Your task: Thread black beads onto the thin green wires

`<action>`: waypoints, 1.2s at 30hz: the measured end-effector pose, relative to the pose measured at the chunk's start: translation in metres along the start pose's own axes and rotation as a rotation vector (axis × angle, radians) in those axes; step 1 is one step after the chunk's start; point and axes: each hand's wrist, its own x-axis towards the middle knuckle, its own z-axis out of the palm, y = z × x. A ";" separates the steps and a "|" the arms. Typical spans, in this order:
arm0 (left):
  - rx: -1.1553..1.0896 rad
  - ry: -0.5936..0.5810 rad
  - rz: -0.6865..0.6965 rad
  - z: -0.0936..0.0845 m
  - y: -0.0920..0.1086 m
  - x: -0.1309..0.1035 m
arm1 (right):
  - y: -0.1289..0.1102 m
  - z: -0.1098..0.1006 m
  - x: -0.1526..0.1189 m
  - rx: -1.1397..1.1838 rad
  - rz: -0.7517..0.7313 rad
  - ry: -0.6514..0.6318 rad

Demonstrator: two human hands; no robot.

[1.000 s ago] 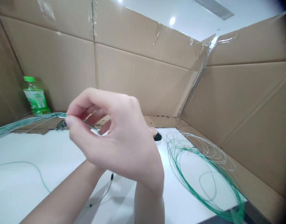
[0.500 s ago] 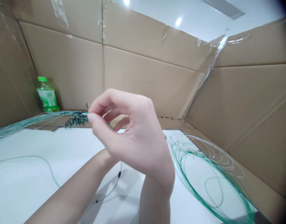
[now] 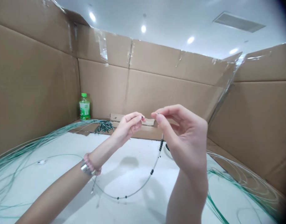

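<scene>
My left hand (image 3: 128, 128), a pink band and silver bracelet at its wrist, pinches a small black bead (image 3: 142, 117) between thumb and forefinger. To its right, apart by a small gap, my right hand (image 3: 186, 140) is closed in a pinch on the tip of a thin pale green cord (image 3: 143, 187). From those fingers the cord hangs down and curves left over the white table. Black beads (image 3: 161, 145) are threaded on it, bunched below the right hand and in smaller groups lower down. A dish (image 3: 168, 149) with dark contents is partly hidden behind the right hand.
A bundle of green cords (image 3: 47, 137) with dark, beaded ends (image 3: 104, 126) crosses the left side. Coiled cord (image 3: 217, 205) lies at the right. A green-capped bottle (image 3: 84, 107) stands in the back left corner. Cardboard walls (image 3: 154, 90) surround the white table (image 3: 98, 152).
The hands, overlapping before, are now apart, with the left hand in full sight holding a bead. The right hand has come away from the cord bundle, and the head view has shifted left and up.
</scene>
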 end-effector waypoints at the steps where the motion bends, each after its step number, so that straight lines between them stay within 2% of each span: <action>1: -0.021 -0.001 0.017 -0.002 0.007 -0.006 | -0.002 0.003 -0.001 -0.014 -0.004 -0.009; 4: -0.119 -0.011 0.045 -0.001 0.025 -0.024 | -0.007 0.012 -0.006 -0.040 -0.015 -0.066; 7: -0.202 -0.042 0.052 0.003 0.035 -0.034 | -0.013 0.020 -0.013 -0.032 -0.017 -0.127; 11: -0.235 -0.099 0.090 0.003 0.038 -0.037 | -0.018 0.028 -0.019 -0.088 -0.062 -0.105; 15: -0.215 -0.093 0.102 0.002 0.038 -0.035 | -0.019 0.033 -0.021 -0.141 -0.123 -0.068; 23: 0.107 -0.196 0.284 -0.013 0.053 -0.036 | -0.016 0.033 -0.019 -0.087 -0.085 -0.136; 30: 0.469 -0.191 0.471 -0.021 0.067 -0.043 | -0.019 0.032 -0.021 -0.067 -0.097 -0.172; 36: 0.505 -0.215 0.510 -0.021 0.069 -0.043 | -0.019 0.030 -0.023 -0.101 -0.121 -0.186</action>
